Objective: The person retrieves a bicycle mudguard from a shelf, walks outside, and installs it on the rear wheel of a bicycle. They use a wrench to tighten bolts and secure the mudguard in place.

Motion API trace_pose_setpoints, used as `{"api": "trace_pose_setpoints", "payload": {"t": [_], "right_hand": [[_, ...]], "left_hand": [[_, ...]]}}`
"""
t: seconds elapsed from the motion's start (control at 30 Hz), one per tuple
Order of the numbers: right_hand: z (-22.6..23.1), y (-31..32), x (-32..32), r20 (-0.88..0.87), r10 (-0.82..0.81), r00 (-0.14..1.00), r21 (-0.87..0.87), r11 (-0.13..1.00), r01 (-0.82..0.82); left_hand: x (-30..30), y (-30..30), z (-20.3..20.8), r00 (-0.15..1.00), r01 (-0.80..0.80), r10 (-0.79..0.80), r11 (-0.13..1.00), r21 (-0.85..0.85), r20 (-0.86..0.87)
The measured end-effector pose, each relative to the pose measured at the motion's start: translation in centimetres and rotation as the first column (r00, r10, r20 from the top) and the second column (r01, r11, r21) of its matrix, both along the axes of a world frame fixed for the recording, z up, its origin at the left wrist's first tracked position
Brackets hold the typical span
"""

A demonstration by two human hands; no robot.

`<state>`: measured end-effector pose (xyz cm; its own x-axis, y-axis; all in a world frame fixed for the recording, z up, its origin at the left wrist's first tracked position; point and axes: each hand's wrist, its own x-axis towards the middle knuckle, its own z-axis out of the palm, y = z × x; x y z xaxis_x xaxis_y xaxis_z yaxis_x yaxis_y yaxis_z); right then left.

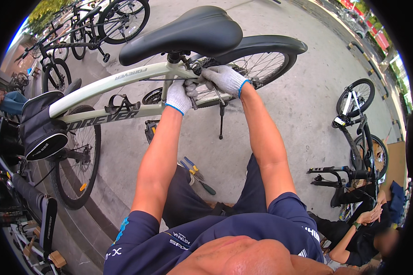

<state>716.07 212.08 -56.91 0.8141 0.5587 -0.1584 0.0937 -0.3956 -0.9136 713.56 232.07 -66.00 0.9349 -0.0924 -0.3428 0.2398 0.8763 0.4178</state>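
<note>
A pale green-white bicycle frame (110, 81) stands in front of me under a broad black saddle (188, 34). My left hand (179, 96), in a white knit glove with a blue cuff, is closed beside the seat tube, below the rear stay. Gloved the same way, my right hand (225, 80) has its fingers pinched together at that stay, close to the left fingertips. What either hand grips is hidden by the gloves. A thin black cable (163, 79) runs toward them. The rear wheel (270, 66) with its black mudguard lies beyond the right hand, and a kickstand (222, 120) hangs below.
On the concrete between my legs lie pliers (188, 166) with blue-yellow handles and a green-handled tool (208, 188). A black bag (43, 123) hangs at the bicycle's front. More bicycles stand at far left (78, 34) and right (360, 133). A person (367, 229) sits at lower right.
</note>
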Motion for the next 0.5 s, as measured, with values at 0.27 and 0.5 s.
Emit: {"api": "trace_pose_setpoints", "payload": {"t": [0.27,0.5], "right_hand": [[-1.4,6.6,-3.6,-0.677,0.023,0.736,0.587,0.62,0.52],[-0.4,3.7,-3.4,-0.482,-0.117,0.868,0.523,0.757,0.392]], "left_hand": [[-0.3,-0.6,0.1,1.0,-0.007,0.006,0.998,0.064,0.013],[0.2,-0.4,0.0,0.999,-0.016,0.02,0.995,0.102,-0.032]]}}
